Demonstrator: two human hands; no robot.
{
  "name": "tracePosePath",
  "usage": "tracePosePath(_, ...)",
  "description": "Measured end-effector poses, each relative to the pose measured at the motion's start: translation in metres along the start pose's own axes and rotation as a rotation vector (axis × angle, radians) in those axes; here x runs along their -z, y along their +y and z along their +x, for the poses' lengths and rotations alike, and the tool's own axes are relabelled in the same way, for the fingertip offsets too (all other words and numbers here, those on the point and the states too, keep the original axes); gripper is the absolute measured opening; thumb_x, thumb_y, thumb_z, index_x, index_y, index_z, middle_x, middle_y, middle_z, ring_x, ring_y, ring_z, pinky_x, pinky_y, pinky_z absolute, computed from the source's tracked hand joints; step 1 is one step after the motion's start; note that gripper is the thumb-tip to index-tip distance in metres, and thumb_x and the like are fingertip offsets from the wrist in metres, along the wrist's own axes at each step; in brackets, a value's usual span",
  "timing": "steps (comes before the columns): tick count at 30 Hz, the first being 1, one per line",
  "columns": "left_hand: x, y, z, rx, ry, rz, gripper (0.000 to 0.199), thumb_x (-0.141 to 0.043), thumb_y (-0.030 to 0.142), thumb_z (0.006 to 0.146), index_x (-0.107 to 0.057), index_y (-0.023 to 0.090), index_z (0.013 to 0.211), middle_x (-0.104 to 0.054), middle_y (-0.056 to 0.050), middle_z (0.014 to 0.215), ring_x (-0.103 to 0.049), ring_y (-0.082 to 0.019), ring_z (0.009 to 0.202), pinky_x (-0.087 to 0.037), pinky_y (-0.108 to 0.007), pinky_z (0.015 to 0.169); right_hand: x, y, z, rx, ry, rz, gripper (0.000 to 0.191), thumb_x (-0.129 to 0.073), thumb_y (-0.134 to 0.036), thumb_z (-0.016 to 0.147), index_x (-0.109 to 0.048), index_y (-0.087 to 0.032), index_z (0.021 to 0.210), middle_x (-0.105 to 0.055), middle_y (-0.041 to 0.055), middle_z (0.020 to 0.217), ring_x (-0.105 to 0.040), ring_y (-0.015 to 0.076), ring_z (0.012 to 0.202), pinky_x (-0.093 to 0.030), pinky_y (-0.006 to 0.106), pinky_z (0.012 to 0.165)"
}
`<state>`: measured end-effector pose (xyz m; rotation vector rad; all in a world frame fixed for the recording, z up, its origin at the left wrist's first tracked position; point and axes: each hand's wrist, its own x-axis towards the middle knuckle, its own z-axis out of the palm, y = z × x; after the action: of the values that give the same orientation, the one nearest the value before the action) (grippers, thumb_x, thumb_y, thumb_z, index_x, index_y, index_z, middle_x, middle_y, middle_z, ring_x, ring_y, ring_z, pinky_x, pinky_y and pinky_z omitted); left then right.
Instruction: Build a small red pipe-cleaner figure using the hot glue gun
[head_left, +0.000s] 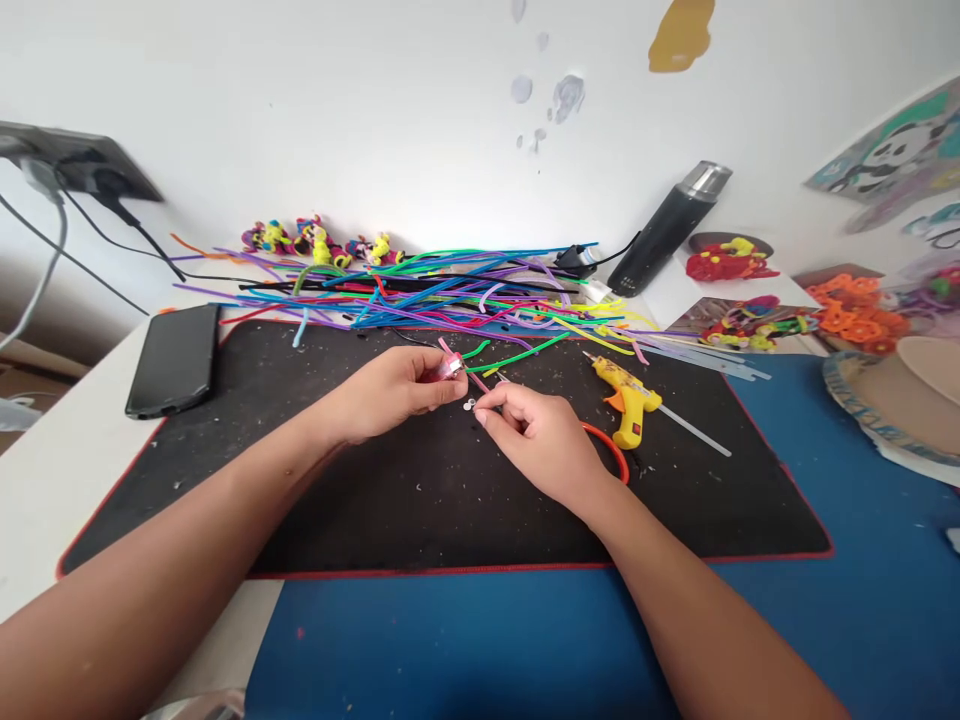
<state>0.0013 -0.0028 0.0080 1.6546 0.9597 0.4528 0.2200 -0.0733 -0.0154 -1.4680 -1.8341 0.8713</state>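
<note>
Over the middle of the black mat, my left hand is closed around a small pink pipe-cleaner piece with a shiny white patch. A pink stem sticks up from it, and another points towards my right hand. The thumb and index finger of that hand are pinched together; what they hold, if anything, is too small to make out. Tiny white discs like googly eyes show just beside those fingertips. Green pipe cleaners lie behind both hands.
Many coloured pipe cleaners spread along the wall. A yellow glue gun and an orange ring lie at right. A phone rests at left. Finished pipe-cleaner figures and a black flask are behind.
</note>
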Motion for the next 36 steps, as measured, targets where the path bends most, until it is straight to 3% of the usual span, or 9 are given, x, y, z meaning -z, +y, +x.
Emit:
tracePosePath(8, -0.005, 0.000, -0.002, -0.037, -0.057, -0.005, 0.035, -0.070, 0.051, 0.092, -0.062, 0.018, 0.083, -0.043, 0.004, 0.074, -0.036, -0.012, 0.066, -0.031, -0.025, 0.060, 0.000, -0.003, 0.001, -0.046, 0.024, 0.139, 0.015, -0.066, -0.033, 0.098, -0.077, -0.022, 0.097, -0.048, -0.0070, 0.059, -0.044, 0.0116, 0.054, -0.033, 0.026, 0.054)
tracePosePath(21, -0.012, -0.005, -0.002, -0.100, 0.017, 0.019, 0.034, -0.069, 0.051, 0.093, -0.064, 0.018, 0.088, -0.053, 0.002, 0.082, -0.045, -0.015, 0.075, -0.037, -0.028, 0.069, 0.000, -0.001, 0.003, -0.169, -0.074, 0.522, 0.018, -0.069, -0.040, 0.096, -0.070, -0.021, 0.096, -0.054, -0.0082, 0.062, -0.045, 0.0076, 0.041, -0.036, 0.022, 0.040)
tracePosePath(36, -0.011, -0.007, -0.001, -0.093, 0.016, -0.008, 0.046, -0.075, 0.061, 0.089, -0.064, 0.017, 0.084, -0.050, 0.003, 0.078, -0.042, -0.014, 0.073, -0.037, -0.026, 0.067, 0.002, -0.003, 0.002, -0.166, -0.078, 0.482, 0.013, -0.066, -0.033, 0.096, -0.069, -0.021, 0.091, -0.048, -0.0096, 0.057, -0.043, 0.0076, 0.040, -0.034, 0.021, 0.041)
